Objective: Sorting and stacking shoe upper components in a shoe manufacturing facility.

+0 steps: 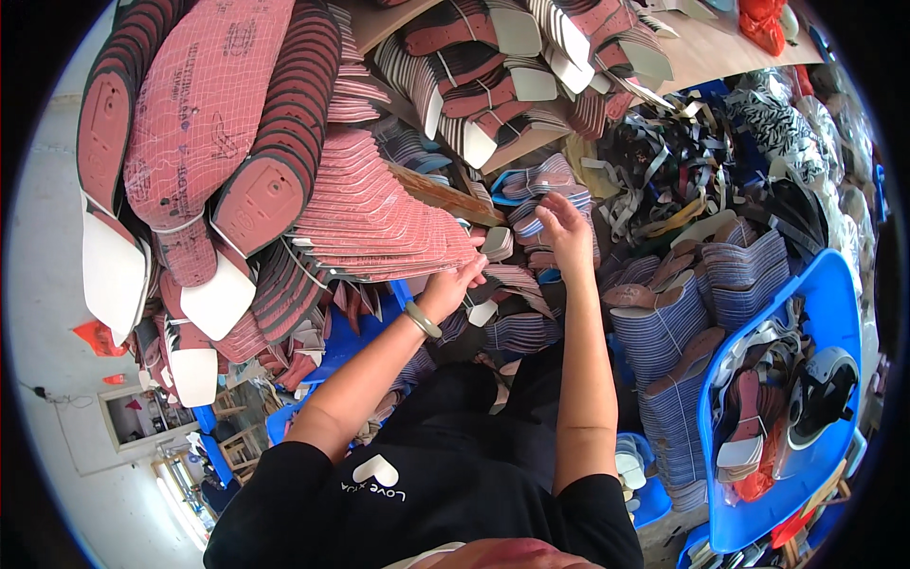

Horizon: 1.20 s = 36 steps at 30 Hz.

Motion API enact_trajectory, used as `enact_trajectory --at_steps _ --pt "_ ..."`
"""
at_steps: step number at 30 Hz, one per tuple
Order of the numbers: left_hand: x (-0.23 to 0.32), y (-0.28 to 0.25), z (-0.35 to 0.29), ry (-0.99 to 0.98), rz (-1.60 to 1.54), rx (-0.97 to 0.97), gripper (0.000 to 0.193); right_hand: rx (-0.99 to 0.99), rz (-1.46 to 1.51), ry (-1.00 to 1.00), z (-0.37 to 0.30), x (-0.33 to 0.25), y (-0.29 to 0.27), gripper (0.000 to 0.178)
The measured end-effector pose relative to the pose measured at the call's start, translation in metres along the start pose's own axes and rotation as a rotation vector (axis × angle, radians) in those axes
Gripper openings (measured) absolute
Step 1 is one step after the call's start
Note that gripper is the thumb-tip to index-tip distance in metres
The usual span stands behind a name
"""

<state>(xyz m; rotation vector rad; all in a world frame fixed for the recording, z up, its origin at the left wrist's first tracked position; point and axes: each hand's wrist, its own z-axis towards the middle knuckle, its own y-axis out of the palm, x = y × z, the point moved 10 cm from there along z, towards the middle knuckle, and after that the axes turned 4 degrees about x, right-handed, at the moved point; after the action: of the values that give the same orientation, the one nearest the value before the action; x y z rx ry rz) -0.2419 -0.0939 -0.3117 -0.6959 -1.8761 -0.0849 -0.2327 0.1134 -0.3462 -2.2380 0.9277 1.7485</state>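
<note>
We are sorting shoe insoles: our right hand [566, 230] pinches a striped bundle [536, 220] at the middle of the heap, our left hand [453, 284] grips the red stack [379, 223] beside it. Most piles look untouched. A blue chair [834, 303] crowds our right.

A pale concrete floor [47, 284] is seen at the left, a blue plastic chair [834, 313] at the right, and a wooden board [711, 52] above.
</note>
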Motion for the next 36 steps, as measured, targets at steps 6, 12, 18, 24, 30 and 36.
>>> enact_trajectory --at_steps 6,12,18,24,30,36 --pt "0.003 0.000 0.008 -0.002 0.003 0.001 0.035 -0.059 -0.059 -0.064 0.015 0.001 0.019 0.043" --pt "0.010 -0.025 0.021 0.175 0.171 0.112 0.038 -0.109 -0.055 -0.071 0.024 0.003 0.051 0.042" --pt "0.026 -0.014 0.022 0.052 -0.113 0.112 0.043 -0.147 -0.056 -0.077 0.037 -0.006 0.062 0.041" --pt "0.036 -0.007 0.050 0.072 -0.258 0.205 0.046 -0.208 0.259 -0.230 0.095 -0.087 0.098 0.050" --pt "0.058 -0.001 0.093 0.119 -0.606 0.313 0.048 -0.280 0.819 0.126 0.174 -0.114 0.174 0.051" --pt "0.073 -0.008 0.126 0.189 -0.824 0.383 0.044 -0.158 0.965 0.132 0.220 -0.096 0.184 0.031"
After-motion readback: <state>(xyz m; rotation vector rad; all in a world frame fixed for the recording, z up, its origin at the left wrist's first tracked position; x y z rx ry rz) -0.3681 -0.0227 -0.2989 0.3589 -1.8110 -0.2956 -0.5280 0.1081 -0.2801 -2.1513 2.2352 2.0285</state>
